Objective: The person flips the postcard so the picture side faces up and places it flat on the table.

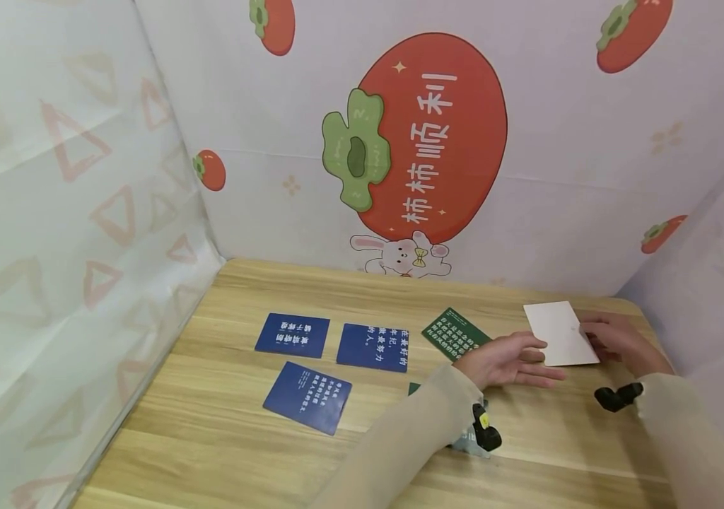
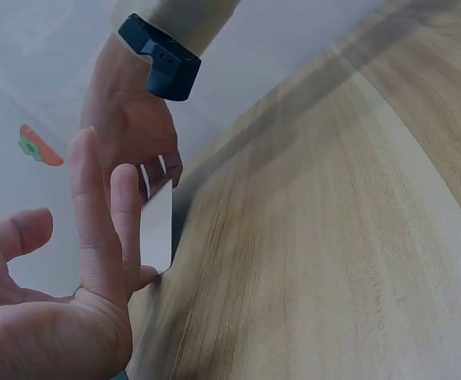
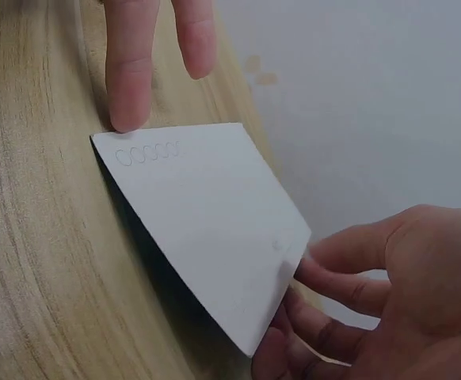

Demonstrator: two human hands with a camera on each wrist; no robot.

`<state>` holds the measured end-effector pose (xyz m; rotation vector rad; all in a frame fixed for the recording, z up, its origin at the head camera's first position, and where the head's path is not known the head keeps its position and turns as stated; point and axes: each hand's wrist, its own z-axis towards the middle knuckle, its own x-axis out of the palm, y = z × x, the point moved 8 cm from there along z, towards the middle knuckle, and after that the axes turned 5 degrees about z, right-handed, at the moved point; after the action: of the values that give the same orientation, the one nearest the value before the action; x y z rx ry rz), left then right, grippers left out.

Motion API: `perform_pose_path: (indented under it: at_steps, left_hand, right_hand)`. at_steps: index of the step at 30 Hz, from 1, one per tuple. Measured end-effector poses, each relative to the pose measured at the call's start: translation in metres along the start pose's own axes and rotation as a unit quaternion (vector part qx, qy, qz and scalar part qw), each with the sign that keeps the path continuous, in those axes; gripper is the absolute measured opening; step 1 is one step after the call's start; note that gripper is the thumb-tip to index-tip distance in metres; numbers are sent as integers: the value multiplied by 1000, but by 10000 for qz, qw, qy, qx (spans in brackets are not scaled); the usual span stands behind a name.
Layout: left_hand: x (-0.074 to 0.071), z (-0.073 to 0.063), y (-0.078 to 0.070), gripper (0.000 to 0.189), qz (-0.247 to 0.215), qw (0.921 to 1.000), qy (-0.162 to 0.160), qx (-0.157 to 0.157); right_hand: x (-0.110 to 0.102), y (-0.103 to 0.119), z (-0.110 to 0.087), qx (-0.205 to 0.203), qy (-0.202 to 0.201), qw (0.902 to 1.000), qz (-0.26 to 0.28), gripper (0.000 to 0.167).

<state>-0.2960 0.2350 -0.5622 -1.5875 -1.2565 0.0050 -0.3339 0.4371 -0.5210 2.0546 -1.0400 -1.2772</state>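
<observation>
A white postcard (image 1: 559, 329), blank side up with a row of small printed circles, is tilted at the right of the table, its near edge raised in the right wrist view. My right hand (image 1: 619, 339) grips its right edge, with some fingers under the card. From the left comes my left hand (image 1: 507, 359), its fingers mostly straight and one fingertip right at the card's opposite edge. Just behind the left hand lies a green card (image 1: 454, 331) with white writing, partly covered by that hand.
Three blue cards with white writing lie at the left: one at the back (image 1: 292, 335), one beside it (image 1: 373, 347), one nearer (image 1: 307, 396). Under the left sleeve, a pale card (image 1: 471, 444) partly shows. Fabric walls (image 1: 273, 212) border the wooden table (image 1: 209, 452).
</observation>
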Motion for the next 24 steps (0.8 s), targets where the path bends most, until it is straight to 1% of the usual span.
perform_pose_path:
  at_steps: [3, 5, 7, 13, 18, 21, 24]
  left_hand:
    - [-1, -1, 0, 47, 78, 10000, 2, 31]
    - [-3, -1, 0, 47, 136, 9999, -25, 80]
    - [-5, 0, 0, 47, 169, 9998, -55, 127]
    - [-10, 1, 0, 43, 178, 9994, -94, 276]
    - [-14, 0, -2, 36, -33, 9986, -302, 443]
    - [-17, -1, -2, 35, -92, 9976, -475, 495]
    - [-19, -1, -2, 34, 12, 9969, -590, 520]
  right_hand:
    - [0, 0, -5, -450, 6, 9990, 35, 60]
    - [-1, -3, -8, -592, -27, 9982, 62, 59]
    - [-2, -7, -9, -651, -11, 9979, 42, 58]
    - [-4, -20, -11, -370, -25, 9991, 211, 63]
    - [-6, -29, -15, -39, -61, 9986, 532, 69]
    - [-6, -35, -17, 100, -26, 9964, 844, 64]
    - [-4, -39, -20, 106, 96, 9934, 1137, 56]
